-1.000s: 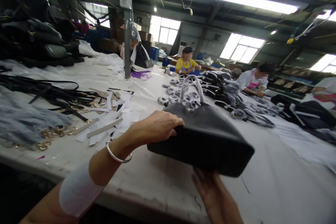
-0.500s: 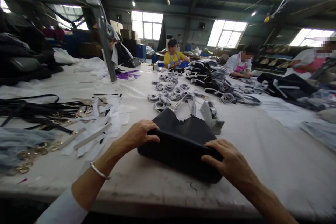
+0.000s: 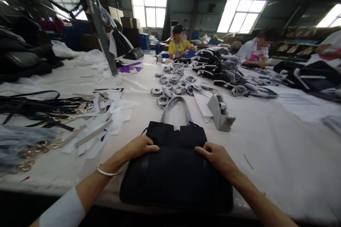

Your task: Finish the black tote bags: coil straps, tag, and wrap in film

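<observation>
A black handbag (image 3: 176,177) lies on the white-covered table right in front of me, its wrapped handle (image 3: 176,103) looping away toward the far side. My left hand (image 3: 141,146) grips the bag's left edge, thumb on top and fingers curled around the side. On the opposite edge my right hand (image 3: 215,154) holds it the same way, thumb pressed on the panel. A notch shows in the middle of the bag's upper edge. Just beyond the bag, to the right, stands a grey tape dispenser (image 3: 221,112).
Left lie black straps with gold clasps (image 3: 53,110) and white paper strips (image 3: 106,127). Several wrapped coiled straps (image 3: 173,81) sit ahead, beside a pile of black bags (image 3: 210,64). A metal post (image 3: 99,28) rises at the left. Co-workers (image 3: 179,44) work across the table.
The bag has gone from standing with its base toward me to lying flat, nearer the table's front edge. Its handle now extends away. Both hands still hold its sides.
</observation>
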A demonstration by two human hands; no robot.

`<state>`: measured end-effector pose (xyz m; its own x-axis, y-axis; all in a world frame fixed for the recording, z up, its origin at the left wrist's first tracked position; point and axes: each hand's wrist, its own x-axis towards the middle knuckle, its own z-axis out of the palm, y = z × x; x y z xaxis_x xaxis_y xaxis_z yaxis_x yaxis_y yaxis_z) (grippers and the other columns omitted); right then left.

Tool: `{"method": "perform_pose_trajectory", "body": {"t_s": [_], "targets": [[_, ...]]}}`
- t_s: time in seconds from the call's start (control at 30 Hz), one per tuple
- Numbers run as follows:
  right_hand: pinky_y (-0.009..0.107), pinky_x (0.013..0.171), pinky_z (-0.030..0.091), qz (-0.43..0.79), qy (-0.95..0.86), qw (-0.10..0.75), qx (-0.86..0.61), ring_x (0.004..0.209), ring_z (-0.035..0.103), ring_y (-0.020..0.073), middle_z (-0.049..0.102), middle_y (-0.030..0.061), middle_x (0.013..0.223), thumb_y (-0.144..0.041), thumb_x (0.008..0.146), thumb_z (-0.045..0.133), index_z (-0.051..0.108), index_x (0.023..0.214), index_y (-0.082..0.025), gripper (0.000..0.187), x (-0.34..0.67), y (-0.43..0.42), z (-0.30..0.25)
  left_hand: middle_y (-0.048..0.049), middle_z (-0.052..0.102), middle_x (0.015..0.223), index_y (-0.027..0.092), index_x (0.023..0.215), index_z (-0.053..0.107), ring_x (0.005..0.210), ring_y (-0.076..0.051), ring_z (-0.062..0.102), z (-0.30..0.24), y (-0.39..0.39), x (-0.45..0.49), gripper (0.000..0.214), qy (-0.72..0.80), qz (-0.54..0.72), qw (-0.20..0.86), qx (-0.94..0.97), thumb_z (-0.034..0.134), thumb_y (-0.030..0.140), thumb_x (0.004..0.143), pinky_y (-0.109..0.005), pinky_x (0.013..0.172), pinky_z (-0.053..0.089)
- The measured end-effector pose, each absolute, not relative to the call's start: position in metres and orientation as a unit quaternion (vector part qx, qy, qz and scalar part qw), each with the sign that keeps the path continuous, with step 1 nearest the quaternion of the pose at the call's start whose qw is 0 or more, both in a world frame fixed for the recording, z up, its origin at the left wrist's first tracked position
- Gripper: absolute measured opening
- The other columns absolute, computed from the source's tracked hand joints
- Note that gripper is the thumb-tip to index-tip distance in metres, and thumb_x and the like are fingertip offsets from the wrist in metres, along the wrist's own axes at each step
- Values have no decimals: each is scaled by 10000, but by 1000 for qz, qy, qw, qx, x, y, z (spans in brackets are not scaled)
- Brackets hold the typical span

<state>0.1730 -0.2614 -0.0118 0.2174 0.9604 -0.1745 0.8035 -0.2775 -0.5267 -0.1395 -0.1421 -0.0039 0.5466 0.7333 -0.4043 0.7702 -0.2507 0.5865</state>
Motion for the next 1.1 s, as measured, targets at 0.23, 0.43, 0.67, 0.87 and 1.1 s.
{"method": "perform_pose_trajectory", "body": {"t_s": [0.23,0.43,0.67,0.87,1.1], "targets": [[431,904,443,-47,-726,176,-663,1027,612,283,682,104,1097,-466,911,535,656,1055,-196,328,149,-264,6,18,540,568,191,598,591,608,-165,555,-3,-144,-137,494,487,-37,300,820,547,654,766,-252,518,273],[530,1135,249,15,-838,161,-522,1386,348,282,435,60,1485,-527,940,456,423,1431,-278,551,105,-251,-8,-8,675,763,216,769,653,731,-197,627,11,-168,-129,356,540,6,169,824,557,549,849,-276,634,412],[542,1167,186,72,-842,127,-520,1407,314,274,382,57,1511,-535,953,415,378,1458,-256,578,105,-245,-32,-101,429,1484,219,1418,409,1388,-255,350,-11,-193,-116,583,343,95,19,934,502,495,913,-461,1148,247],[503,1168,213,74,-790,149,-590,1409,314,259,405,79,1496,-561,967,336,400,1449,-202,604,97,-234,-11,-120,318,1533,173,1459,352,1425,-259,283,-22,-186,-119,636,327,19,81,941,411,531,937,-491,1175,178],[518,1184,140,89,-790,125,-593,1445,213,266,290,36,1546,-596,948,349,402,1446,-254,607,93,-220,-34,-21,690,1169,248,1135,661,1083,-171,622,21,-117,-113,345,390,62,205,895,384,352,958,-266,959,442]]}}
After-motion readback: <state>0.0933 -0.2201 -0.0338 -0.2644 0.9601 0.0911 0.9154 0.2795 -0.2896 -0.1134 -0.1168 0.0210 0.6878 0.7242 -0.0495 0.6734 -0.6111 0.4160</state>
